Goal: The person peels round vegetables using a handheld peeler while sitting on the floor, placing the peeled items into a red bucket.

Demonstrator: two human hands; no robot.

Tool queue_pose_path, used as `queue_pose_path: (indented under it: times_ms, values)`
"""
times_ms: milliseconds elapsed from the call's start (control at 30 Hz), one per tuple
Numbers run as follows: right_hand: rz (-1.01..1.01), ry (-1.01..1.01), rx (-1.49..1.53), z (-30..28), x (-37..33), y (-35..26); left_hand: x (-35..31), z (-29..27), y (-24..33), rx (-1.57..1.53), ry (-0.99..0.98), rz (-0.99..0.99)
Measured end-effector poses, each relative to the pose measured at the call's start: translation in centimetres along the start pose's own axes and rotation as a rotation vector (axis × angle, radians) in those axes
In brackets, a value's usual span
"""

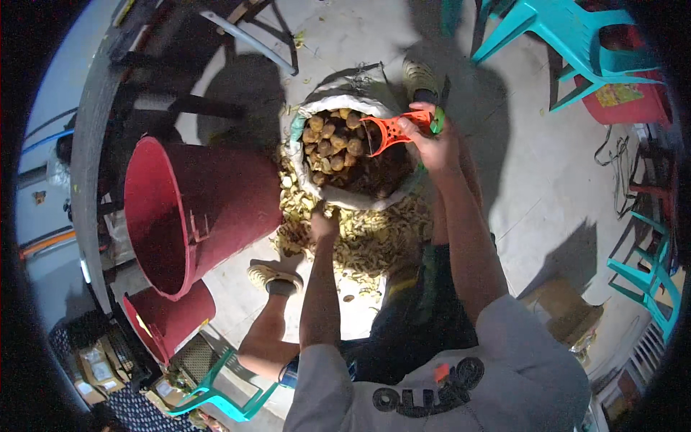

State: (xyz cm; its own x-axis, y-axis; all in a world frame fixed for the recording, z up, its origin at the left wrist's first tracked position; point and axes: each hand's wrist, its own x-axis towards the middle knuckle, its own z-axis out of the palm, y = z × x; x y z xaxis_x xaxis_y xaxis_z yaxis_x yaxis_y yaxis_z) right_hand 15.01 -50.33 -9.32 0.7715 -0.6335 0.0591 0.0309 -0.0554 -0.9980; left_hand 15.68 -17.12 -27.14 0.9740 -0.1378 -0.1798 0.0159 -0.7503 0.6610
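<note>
My right hand (435,144) is closed round a wide orange peeler (394,132) with a perforated body, a forked front and a green part (437,120) at its far end. The peeler's forked end reaches over the mouth of a white woven sack (350,196). Brown, round potatoes (337,144) fill the sack's left side, while its right side lies in shadow. At the sack's near left rim is my left hand (324,225), its fingers curled. A small pale-yellow patch shows beside them; what they grip is hard to make out.
Yellowish peelings (374,237) lie heaped on the floor around the sack. A large red tub (230,191) lies tipped at left, with a smaller red bucket (176,317) nearer. Turquoise plastic stools (568,36) stand at far right, right and near left. A cardboard box (561,309) sits near right.
</note>
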Motion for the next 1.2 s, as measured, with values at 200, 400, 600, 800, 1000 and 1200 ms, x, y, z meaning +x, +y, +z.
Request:
queue_pose_path:
  times_ms: [200,400,600,800,1000,1200]
  values:
    - [0.256,-0.067,-0.042,-0.2,1.0,-3.7,10.3,7.4,7.0,-0.168,-0.173,0.302]
    - [0.271,-0.018,0.002,-0.6,1.4,-2.7,15.5,10.7,8.1,0.736,-0.288,0.586]
    - [0.267,-0.009,0.028,-0.1,1.5,-3.2,14.4,11.3,8.5,0.742,-0.318,0.636]
    - [0.264,-0.187,-0.026,2.5,-0.5,-3.7,10.6,10.6,1.0,-0.375,-0.157,0.100]
    - [0.092,-0.380,-0.262,3.4,-3.1,-1.7,2.7,-3.7,11.1,-1.348,-0.071,-0.122]
    - [-0.098,-0.816,-0.488,9.0,-11.2,-4.7,-6.3,-16.6,11.5,-1.559,-0.104,-0.070]
